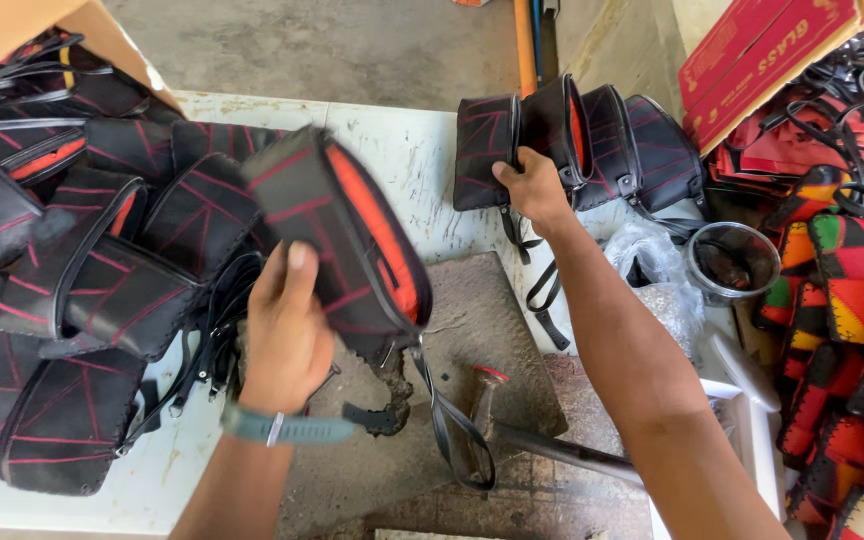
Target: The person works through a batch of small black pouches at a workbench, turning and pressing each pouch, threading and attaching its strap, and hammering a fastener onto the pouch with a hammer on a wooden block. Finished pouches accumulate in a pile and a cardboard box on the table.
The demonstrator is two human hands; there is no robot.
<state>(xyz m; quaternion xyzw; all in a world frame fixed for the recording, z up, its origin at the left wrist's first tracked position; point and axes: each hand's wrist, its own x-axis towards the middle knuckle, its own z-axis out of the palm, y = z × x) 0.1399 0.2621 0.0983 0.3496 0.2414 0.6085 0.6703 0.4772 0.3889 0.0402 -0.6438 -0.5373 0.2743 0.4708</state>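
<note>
- Black bag (337, 235) with red stitching is gripped by left hand (287, 330), fingers clamped, above the grey slab (492, 320).
- Right hand (532, 185) is closed on upright bags (572, 140) beyond the slab; sorting seems underway, and placing it would need a free spot.

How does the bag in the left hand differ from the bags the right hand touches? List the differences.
The left hand holds one black bag lifted off the table and tilted, its orange lining showing wide. The right hand grips a row of bags standing upright, packed side by side, openings narrow. Both are black with red stitched lines.
</note>
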